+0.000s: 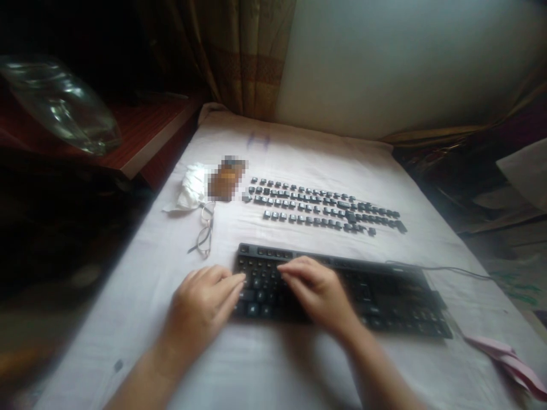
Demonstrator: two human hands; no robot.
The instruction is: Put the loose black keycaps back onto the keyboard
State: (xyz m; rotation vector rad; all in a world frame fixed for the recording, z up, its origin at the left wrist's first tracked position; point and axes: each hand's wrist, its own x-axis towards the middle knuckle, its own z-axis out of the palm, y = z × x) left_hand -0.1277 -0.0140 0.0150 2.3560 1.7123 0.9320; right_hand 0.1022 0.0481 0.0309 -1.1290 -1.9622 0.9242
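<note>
A black keyboard (384, 296) lies on a white sheet (299, 154) in front of me. My left hand (203, 304) rests at the keyboard's left end, fingers stretched toward its edge and holding nothing. My right hand (318, 290) lies over the left part of the keyboard, fingers extended leftward onto the keys. Beyond the keyboard, several loose black keycaps (320, 205) are laid out in rows on the sheet.
Folded eyeglasses (205, 230) lie left of the keyboard, with a crumpled white cloth (191, 188) and a blurred brown object (226, 177) behind them. The keyboard's cable (453, 270) runs off right. Pink paper (508, 356) lies at the right; a clear plastic bottle (64, 105) sits at the far left.
</note>
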